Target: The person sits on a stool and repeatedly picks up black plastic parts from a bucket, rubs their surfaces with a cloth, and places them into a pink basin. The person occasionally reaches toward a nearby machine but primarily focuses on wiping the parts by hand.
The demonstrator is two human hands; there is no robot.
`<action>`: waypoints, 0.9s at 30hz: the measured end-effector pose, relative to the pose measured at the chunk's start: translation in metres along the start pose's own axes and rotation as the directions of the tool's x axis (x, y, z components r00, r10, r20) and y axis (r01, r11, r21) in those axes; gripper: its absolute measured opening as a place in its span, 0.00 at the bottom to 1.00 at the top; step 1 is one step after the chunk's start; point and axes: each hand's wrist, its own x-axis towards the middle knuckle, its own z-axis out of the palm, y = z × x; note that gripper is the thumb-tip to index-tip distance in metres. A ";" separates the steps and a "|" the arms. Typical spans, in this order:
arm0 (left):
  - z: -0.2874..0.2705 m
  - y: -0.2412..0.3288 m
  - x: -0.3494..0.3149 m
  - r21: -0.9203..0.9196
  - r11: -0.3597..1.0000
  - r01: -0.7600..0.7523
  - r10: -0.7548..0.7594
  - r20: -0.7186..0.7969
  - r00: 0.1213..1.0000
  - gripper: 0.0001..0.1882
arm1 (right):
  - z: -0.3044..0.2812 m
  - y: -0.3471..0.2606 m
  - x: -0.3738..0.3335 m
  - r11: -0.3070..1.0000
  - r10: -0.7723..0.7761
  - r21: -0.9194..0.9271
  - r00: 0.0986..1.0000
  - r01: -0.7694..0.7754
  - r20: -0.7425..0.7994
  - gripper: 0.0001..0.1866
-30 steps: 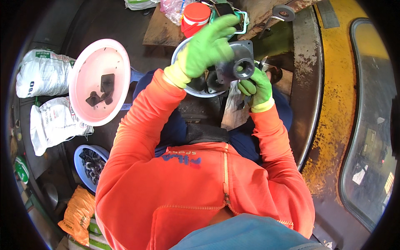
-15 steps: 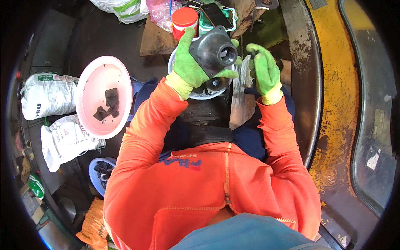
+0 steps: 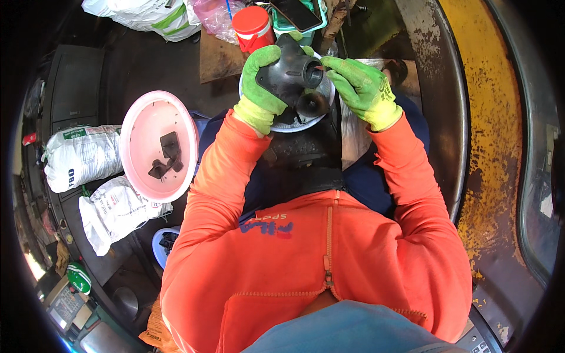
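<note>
My left hand (image 3: 259, 85), in a green glove with a yellow cuff, is closed round a black molded part (image 3: 283, 75) with a flat flange and a round hollow neck. The neck is turned to the right. At its rim my right hand (image 3: 362, 88), gloved alike, has its thumb and fingers pinched together. A thin reddish-brown tip shows at those fingers; what it belongs to is too small to tell. Beneath the hands stands a white basin (image 3: 294, 127) holding other black parts, among them a round-necked one (image 3: 312, 105).
On the left a pink basin (image 3: 134, 170) contains several black pieces (image 3: 169, 144). White sacks (image 3: 88, 156) lie beside it, and a blue bowl (image 3: 158, 250) below. At the back are a red lidded jug (image 3: 252, 26) and a phone (image 3: 297, 13) on a green basket. A yellow worn metal panel (image 3: 488, 147) rises at right.
My right hand has come left from beside the part to its neck rim. The left hand has turned the part so its neck points more to the right. The whole view has shifted slightly.
</note>
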 end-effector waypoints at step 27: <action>0.014 0.001 0.005 0.086 0.953 -0.292 0.303 -0.188 0.934 0.32 | 0.044 -0.072 -0.004 0.846 -0.073 0.490 0.865 -0.210 0.496 0.14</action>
